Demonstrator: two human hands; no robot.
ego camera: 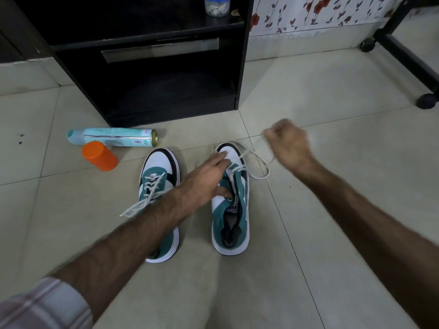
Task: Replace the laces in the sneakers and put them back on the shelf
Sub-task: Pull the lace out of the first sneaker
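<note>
Two teal, white and black sneakers stand side by side on the tiled floor, toes pointing away from me. The left sneaker (158,184) is laced with a white lace whose loose ends trail to the left. My left hand (204,184) lies across the front of the right sneaker (231,224), fingers straight on its toe, thumb down by the eyelets. My right hand (288,142) is raised to the right of the toe and grips the white lace (255,162), which loops back to the shoe's lowest eyelets. The upper eyelets are empty.
A black shelf unit (152,67) stands on the floor just beyond the sneakers, with a plastic jar (217,5) on its upper board. A teal spray can (111,137) lies on its side by an orange cap (99,156) at the left. A black wheeled frame (403,53) is at the far right.
</note>
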